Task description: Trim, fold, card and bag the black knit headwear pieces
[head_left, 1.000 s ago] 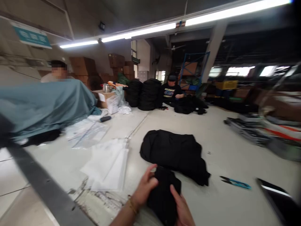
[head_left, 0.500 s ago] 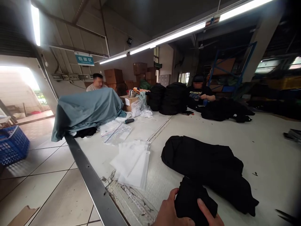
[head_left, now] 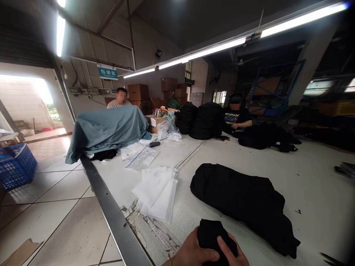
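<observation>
At the bottom of the view, my left hand (head_left: 192,251) and my right hand (head_left: 231,253) grip a small wad of black fabric (head_left: 212,234) from both sides. The fingers press into it, and its lower part is hidden behind them. A thin gold bangle circles my left wrist. Just ahead of my hands lies a long heap of black cloth (head_left: 238,207), not touching them. To the left, a stack of white flat bags (head_left: 156,194) rests on the white work surface (head_left: 191,162).
A metal edge strip (head_left: 111,218) bounds the low platform on the left, above a tiled floor. A seated person (head_left: 119,99) sits behind a teal cloth (head_left: 107,133); another (head_left: 235,116) sits by tall black stacks (head_left: 206,121). A blue crate (head_left: 16,166) stands far left.
The view has swung left and levelled, bringing the tiled floor and blue crate into sight. My hands sit lower in the view, and the black fabric between them looks more tightly bunched.
</observation>
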A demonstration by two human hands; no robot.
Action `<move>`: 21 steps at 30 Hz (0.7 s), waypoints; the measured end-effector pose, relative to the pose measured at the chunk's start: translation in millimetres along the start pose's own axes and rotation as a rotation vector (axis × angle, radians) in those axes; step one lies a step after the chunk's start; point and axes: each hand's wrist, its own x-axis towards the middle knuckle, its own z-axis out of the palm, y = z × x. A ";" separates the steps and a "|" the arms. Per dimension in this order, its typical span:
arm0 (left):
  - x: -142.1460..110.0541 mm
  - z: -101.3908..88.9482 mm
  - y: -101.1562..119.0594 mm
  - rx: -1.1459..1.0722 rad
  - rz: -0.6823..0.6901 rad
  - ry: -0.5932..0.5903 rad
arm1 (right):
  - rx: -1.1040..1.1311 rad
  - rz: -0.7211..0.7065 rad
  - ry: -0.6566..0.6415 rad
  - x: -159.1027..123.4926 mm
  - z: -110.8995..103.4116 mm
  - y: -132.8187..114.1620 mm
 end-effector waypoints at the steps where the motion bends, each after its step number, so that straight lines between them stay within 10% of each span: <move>1: 0.6 -1.0 -2.9 -0.016 0.004 0.016 | -0.012 -0.013 0.028 0.8 1.1 1.4; 6: -2.4 -6.0 2.4 -0.020 -0.136 0.135 | -0.094 -0.122 0.117 -12.9 -19.8 -3.0; 14: -9.1 10.8 3.1 0.016 -0.456 0.169 | -0.947 -0.378 0.562 -95.5 -152.2 13.3; 21: -17.6 39.2 -8.3 0.052 -0.565 0.063 | -1.227 -0.179 0.747 -144.5 -186.6 53.7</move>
